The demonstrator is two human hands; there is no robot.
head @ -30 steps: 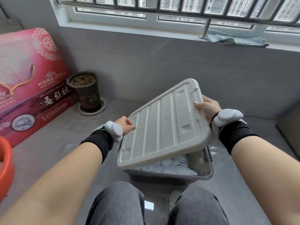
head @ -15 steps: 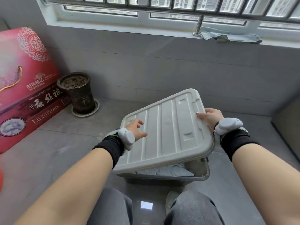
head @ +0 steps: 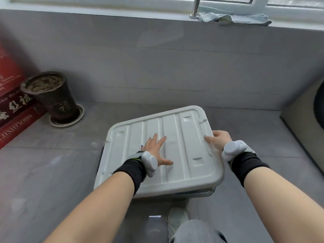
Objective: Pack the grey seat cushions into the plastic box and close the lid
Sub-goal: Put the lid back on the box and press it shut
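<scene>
The white ribbed lid [head: 184, 148] lies flat on top of the plastic box [head: 208, 192], a little askew, and only a strip of the box's rim shows under its near right corner. My left hand [head: 155, 149] rests palm down on the middle of the lid with fingers spread. At the lid's right edge my right hand [head: 218, 139] grips the rim. The grey seat cushions are hidden under the lid.
A dark flowerpot [head: 52, 97] on a white saucer stands on the tiled floor at the left, beside a red gift box [head: 12, 109]. A grey wall runs behind the box, with a cloth [head: 235, 18] on the window sill. My knee [head: 196, 230] is just below the box.
The lid came down from a tilted, raised position onto the box, covering the cushions. My left hand let go of the lid's edge and now lies flat on its top.
</scene>
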